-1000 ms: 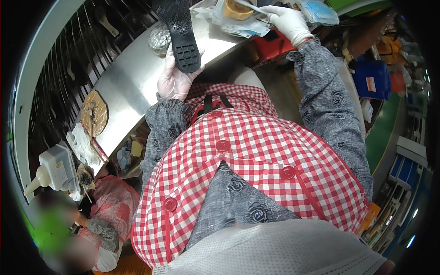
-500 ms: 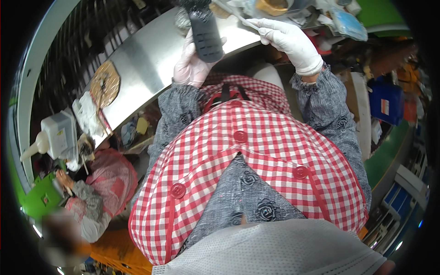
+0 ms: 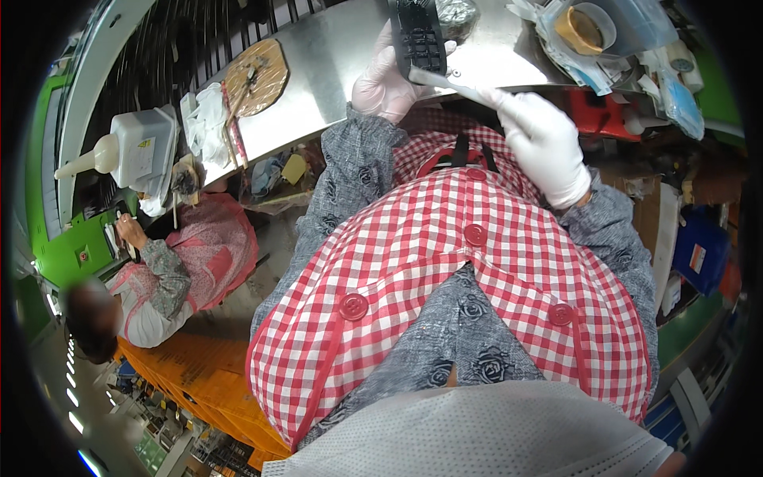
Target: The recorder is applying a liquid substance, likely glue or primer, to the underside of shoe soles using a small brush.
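Observation:
My white-gloved left hand (image 3: 387,86) is closed around a black shoe sole (image 3: 418,40), whose upper end runs out of the top of the picture. A grid of recesses shows on its facing side. In my gloved right hand (image 3: 544,147) I grip a slim pale brush (image 3: 457,84); its tip lies against the lower edge of the sole. The bristles are too small to make out. Both hands are above the near edge of the metal bench (image 3: 318,75).
At the right end stand a clear container (image 3: 644,28) and a cup of tan stuff (image 3: 579,30). A wrapped round board (image 3: 256,77), a white cloth (image 3: 208,125) and a white spouted bottle (image 3: 137,151) lie leftward. A co-worker (image 3: 203,246) sits beyond; a blue bin (image 3: 701,250) is at right.
My right hand has brought the brush down and left onto the sole, from a spot apart from it. The sole has turned its gridded side toward me. The whole view has shifted.

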Tool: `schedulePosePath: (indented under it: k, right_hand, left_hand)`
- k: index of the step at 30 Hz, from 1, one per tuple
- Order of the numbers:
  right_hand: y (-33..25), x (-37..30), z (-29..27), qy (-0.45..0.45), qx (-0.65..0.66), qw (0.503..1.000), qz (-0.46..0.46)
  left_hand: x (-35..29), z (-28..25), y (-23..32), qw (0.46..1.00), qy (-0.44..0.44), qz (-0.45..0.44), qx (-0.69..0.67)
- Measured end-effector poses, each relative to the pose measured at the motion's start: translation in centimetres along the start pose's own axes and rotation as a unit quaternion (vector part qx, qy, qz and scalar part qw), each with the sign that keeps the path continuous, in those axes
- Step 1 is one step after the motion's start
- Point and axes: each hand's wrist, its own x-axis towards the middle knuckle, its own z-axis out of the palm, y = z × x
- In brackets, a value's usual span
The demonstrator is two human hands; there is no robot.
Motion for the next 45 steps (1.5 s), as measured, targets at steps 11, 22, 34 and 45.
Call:
schedulePosePath:
  k: [11, 22, 34, 45]
  right_hand:
    - [0.5, 5.3, 1.7, 0.163, 0.007, 0.976, -0.147]
    - [1.2, 4.0, 0.4, 0.13, 0.073, 0.976, -0.159]
    - [1.8, 2.7, 1.7, 0.145, 0.021, 0.981, -0.125]
    - [3.8, 4.4, 1.2, 0.084, 0.224, 0.967, 0.086]
  left_hand:
    - [-1.2, -0.3, -1.6, 0.999, -0.043, 0.005, -0.01]
    - [-0.2, -1.2, -0.4, 0.999, 0.029, 0.035, 0.01]
    - [0.4, -1.0, -1.8, 0.975, -0.003, 0.014, -0.22]
    - [1.6, 0.4, -2.2, 0.98, -0.015, 0.017, -0.196]
